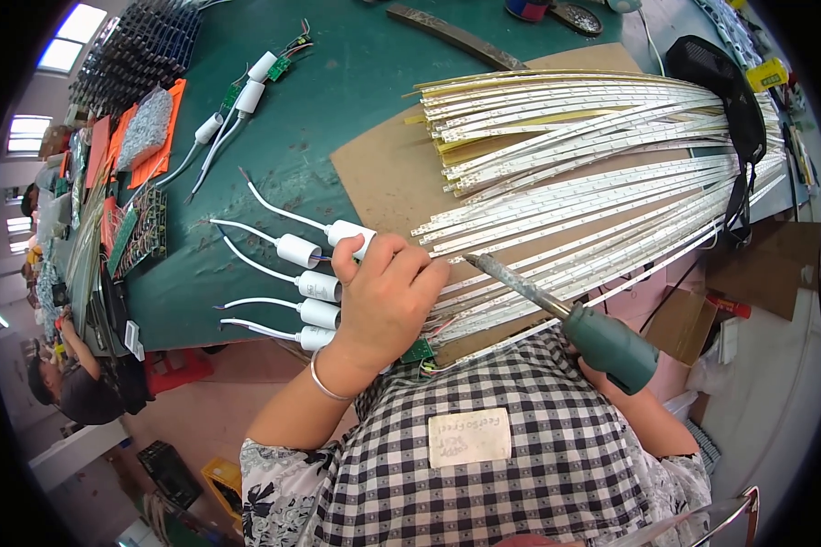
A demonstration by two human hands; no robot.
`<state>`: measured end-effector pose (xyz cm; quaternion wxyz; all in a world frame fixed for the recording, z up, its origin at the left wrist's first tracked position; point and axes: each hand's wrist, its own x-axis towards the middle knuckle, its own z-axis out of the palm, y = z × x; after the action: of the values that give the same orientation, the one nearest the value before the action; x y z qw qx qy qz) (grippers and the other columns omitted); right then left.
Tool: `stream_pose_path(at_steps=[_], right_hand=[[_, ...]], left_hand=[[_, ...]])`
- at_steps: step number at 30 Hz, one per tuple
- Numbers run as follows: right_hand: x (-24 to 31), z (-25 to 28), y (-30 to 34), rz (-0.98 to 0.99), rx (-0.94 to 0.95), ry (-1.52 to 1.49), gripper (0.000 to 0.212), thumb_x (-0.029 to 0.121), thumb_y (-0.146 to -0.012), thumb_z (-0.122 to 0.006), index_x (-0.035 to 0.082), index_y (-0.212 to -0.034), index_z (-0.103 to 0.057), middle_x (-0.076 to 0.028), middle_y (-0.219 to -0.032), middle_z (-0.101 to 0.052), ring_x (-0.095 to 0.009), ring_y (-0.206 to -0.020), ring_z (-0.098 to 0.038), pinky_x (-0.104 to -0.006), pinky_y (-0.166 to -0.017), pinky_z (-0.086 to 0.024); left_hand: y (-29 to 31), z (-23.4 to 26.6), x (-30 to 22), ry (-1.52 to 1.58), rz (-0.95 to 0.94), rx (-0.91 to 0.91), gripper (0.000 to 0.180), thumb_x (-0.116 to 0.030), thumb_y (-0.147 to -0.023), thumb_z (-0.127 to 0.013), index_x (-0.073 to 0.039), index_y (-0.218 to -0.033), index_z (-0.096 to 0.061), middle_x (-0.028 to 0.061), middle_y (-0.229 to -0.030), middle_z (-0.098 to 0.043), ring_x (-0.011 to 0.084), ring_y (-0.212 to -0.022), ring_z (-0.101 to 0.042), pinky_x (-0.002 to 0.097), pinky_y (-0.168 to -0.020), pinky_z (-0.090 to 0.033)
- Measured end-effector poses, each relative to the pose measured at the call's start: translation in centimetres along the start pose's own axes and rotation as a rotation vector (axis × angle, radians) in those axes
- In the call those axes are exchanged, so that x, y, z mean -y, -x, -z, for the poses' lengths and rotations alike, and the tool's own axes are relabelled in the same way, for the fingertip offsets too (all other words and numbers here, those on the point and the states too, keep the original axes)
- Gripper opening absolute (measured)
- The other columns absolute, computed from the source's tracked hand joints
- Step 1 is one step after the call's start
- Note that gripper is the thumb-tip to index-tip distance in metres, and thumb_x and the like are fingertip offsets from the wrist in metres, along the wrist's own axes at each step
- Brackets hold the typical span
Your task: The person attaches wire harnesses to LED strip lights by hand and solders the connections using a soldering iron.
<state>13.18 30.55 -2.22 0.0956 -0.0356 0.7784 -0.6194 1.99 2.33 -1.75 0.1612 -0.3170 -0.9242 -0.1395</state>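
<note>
by the green table (356, 73), the soldering iron (582, 330) points up-left.

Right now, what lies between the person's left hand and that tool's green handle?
In the head view, the tool's metal shaft spans most of that stretch, its tip close to the left hand, with white strips beneath.

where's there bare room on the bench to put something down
Green tabletop between the upper white cylinders and the cardboard sheet looks bare; so does the sheet's corner left of the strips. Crowded: around the left hand, lower white cylinders one side, strips the other.
</note>
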Motion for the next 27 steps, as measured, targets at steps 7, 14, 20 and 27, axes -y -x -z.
stream_pose_path(at_steps=[7,14,20,27], right_hand=[[0.0,-0.8,-0.7,-0.066,0.044,-0.157,0.052,0.015,-0.082,-0.066,-0.008,-0.124,-0.047,-0.014,-0.112,-0.061,-0.018,-0.099,-0.061,-0.0278,-0.088,-0.048],[-2.9,-0.6,0.2,0.066,0.071,-0.065,0.054,0.014,-0.081,-0.068,-0.009,-0.124,-0.045,-0.015,-0.114,-0.06,-0.019,-0.101,-0.061,-0.0289,-0.088,-0.048],[-2.0,-1.0,-0.1,-0.083,0.053,-0.413,0.053,0.01,-0.08,-0.069,-0.007,-0.124,-0.045,-0.015,-0.114,-0.06,-0.019,-0.1,-0.061,-0.029,-0.087,-0.049],[-1.9,-0.3,-0.9,0.171,0.087,0.133,0.046,0.009,-0.078,-0.071,-0.004,-0.117,-0.05,-0.012,-0.11,-0.061,-0.017,-0.095,-0.062,-0.0279,-0.083,-0.05]], left_hand=[[0.1,-0.2,0.1,0.012,0.002,0.011,0.012,-0.01,-0.071,-0.063,-0.016,-0.081,-0.065,-0.0056,-0.077,-0.054,0.014,-0.084,-0.052,0.0423,-0.089,-0.026],[0.0,0.0,0.0,-0.001,-0.008,0.013,0.013,-0.01,-0.069,-0.066,-0.016,-0.081,-0.066,-0.0058,-0.073,-0.052,0.0134,-0.078,-0.052,0.0412,-0.087,-0.026],[0.0,0.0,-0.1,-0.021,-0.032,0.023,0.012,-0.011,-0.071,-0.063,-0.015,-0.082,-0.066,-0.0065,-0.073,-0.052,0.0125,-0.078,-0.052,0.0409,-0.086,-0.026],[0.0,0.1,0.0,-0.03,-0.037,0.021,0.013,-0.011,-0.071,-0.062,-0.015,-0.082,-0.066,-0.0064,-0.073,-0.052,0.0124,-0.078,-0.052,0.0409,-0.086,-0.027]])
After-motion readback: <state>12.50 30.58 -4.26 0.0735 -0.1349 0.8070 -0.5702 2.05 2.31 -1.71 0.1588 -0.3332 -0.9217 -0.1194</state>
